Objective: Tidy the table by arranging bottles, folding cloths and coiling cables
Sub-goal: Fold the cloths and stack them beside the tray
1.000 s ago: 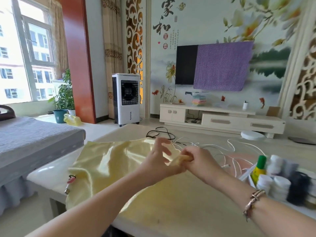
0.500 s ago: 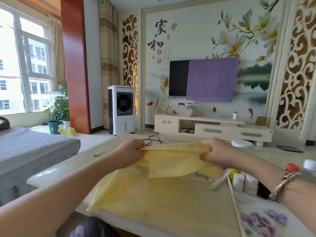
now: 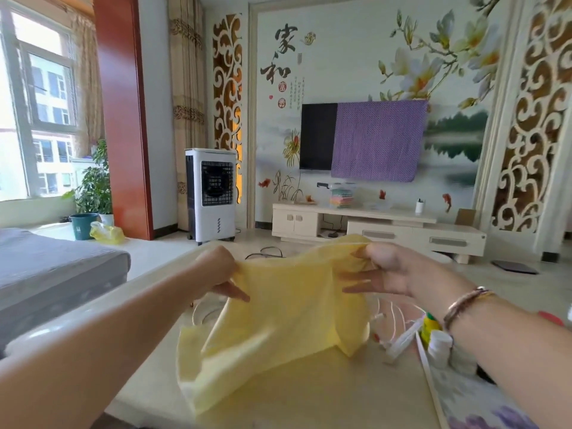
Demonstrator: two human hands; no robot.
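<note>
Lifted higher than half a second ago, the yellow cloth (image 3: pixel 288 308) now hangs above the bench (image 3: pixel 340 394), its top edge stretched left to right, its lower end trailing onto the bench. Left hand (image 3: pixel 216 270) and right hand (image 3: pixel 383 270) each pinch 1 upper corner.

Yellow cloth (image 3: pixel 278 320) motion-blurred at lower folds; covers part of white cables (image 3: pixel 393 317) and left hand (image 3: pixel 216 270) fingertips. Bottles (image 3: pixel 438 345) partly hidden behind right forearm. Floral tray (image 3: pixel 464 404) cut off by bottom edge.
</note>
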